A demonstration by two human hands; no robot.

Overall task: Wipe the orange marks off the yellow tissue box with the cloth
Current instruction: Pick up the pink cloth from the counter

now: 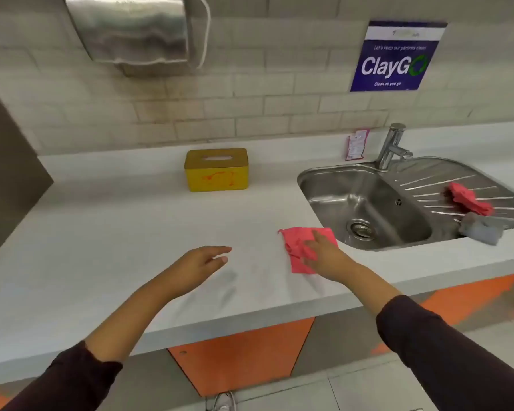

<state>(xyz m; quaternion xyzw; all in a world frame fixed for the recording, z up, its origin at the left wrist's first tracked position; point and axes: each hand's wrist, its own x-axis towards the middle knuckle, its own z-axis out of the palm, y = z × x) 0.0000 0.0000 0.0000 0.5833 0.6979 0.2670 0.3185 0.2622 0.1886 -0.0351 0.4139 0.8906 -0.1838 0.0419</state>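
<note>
A yellow tissue box (216,169) stands upright near the back of the white counter, with orange scribbles on its front face (218,178). A pink cloth (296,247) lies crumpled on the counter just left of the sink. My right hand (324,254) rests on top of the cloth, fingers curled into its folds. My left hand (201,264) hovers low over the bare counter to the left of the cloth, fingers loosely apart and holding nothing. Both hands are well in front of the box.
A steel sink (365,203) with a tap (393,145) sits at the right. On its drainboard lie a second pink cloth (468,200) and a grey cloth (482,231). A steel dispenser (131,31) and a blue sign (395,57) hang on the tiled wall.
</note>
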